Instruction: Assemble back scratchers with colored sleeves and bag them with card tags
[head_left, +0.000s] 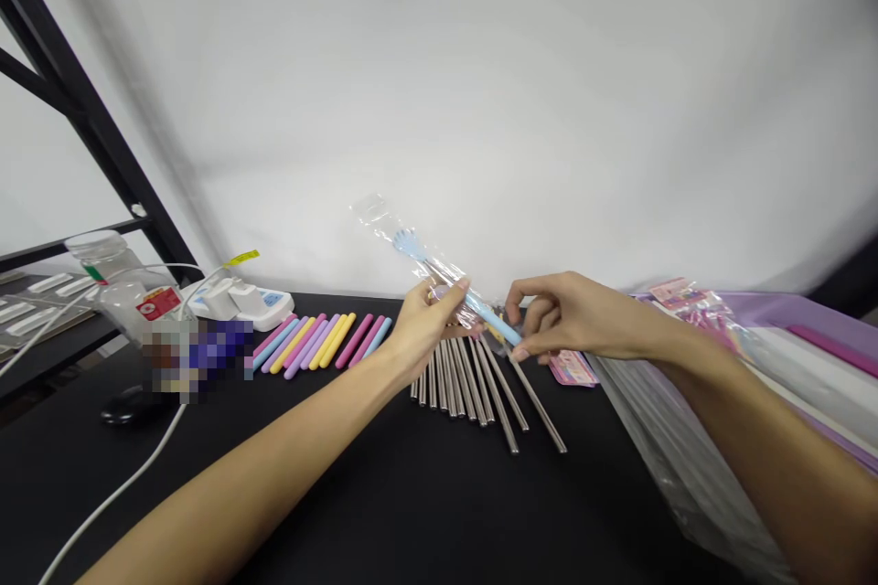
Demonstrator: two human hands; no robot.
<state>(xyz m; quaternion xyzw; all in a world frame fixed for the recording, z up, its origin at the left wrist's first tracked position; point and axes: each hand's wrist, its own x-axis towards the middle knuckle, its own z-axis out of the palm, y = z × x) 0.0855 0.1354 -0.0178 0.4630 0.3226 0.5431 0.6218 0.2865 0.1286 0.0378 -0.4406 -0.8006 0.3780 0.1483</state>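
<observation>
A light blue back scratcher [410, 244] with a claw-shaped head lies in a clear plastic sleeve [374, 210], slanting from upper left to lower right. My left hand [429, 315] is closed around its middle, thumb on top. At the lower end of the blue handle [504, 330], my right hand [559, 315] pinches with thumb and fingers; whether it grips handle or plastic I cannot tell. Below both hands, several metal rods [473, 384] fan out on the black table, their far ends hidden behind the hands and package.
Several coloured handles [322, 343] lie in a row at left. Further left are a power strip [240, 302], a clear bottle [123, 283], a white cable [147, 466] and a black mouse [127, 404]. A purple bin [775, 306] with plastic bags stands at right, near a pink card [572, 368].
</observation>
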